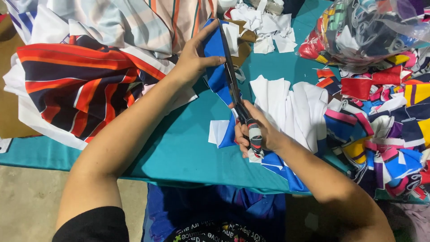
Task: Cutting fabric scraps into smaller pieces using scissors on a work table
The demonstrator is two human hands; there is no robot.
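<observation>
Two hands on the job: my right hand (260, 132) is clenched round the handles of the scissors (235, 85), blades running up along the blue and white fabric strip (215, 67) that lies on the teal table (179, 148). Further up, my left hand (195, 56) pinches the strip's top end, thumb pressed on the blue. White folded pieces (291, 107) lie just right of the scissors. Beyond, striped fabric (80, 85) heaps left, colourful scraps (385, 121) right, white offcuts (264, 27) far back.

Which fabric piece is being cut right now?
The blue fabric strip, pinned by the left hand, with the scissors in the right hand; other pieces lie untouched.
</observation>
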